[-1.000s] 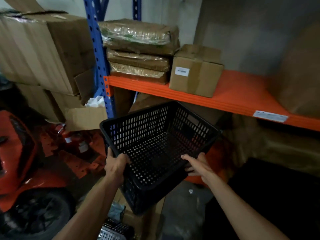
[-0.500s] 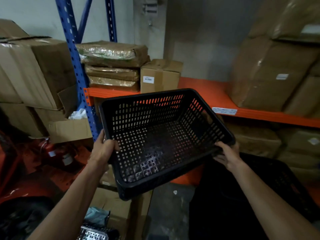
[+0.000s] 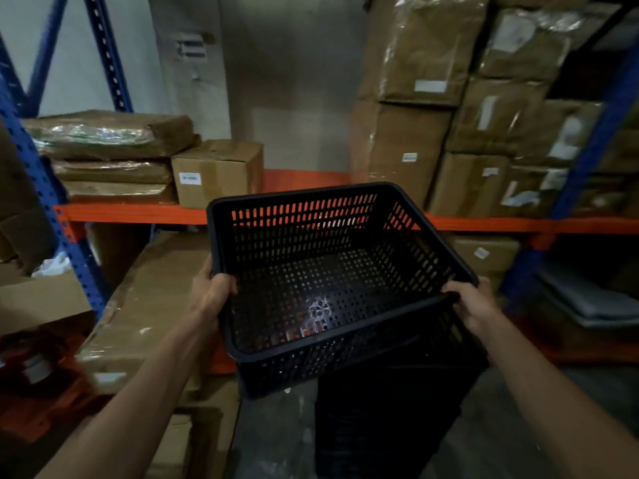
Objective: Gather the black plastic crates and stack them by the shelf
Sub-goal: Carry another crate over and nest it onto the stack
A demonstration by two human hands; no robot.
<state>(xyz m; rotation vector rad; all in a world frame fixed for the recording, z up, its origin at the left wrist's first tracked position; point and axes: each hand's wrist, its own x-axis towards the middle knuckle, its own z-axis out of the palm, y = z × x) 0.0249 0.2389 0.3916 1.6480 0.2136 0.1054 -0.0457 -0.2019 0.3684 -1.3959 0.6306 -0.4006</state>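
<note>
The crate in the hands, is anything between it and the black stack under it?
Nothing visible is. The crate, held by the left hand and right hand, hangs over the dark stack.

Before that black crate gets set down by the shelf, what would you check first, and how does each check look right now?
1. Left hand gripping the black crate rim: ok.
2. Right hand gripping the opposite corner: ok.
3. Crate empty inside: ok.
4. Crate level: not ok, it tilts toward the person.
5. Dark stack below lined up with the crate: cannot tell, too dark.
6. Clear of the orange shelf beam: ok, the crate is held in front of it.
</note>
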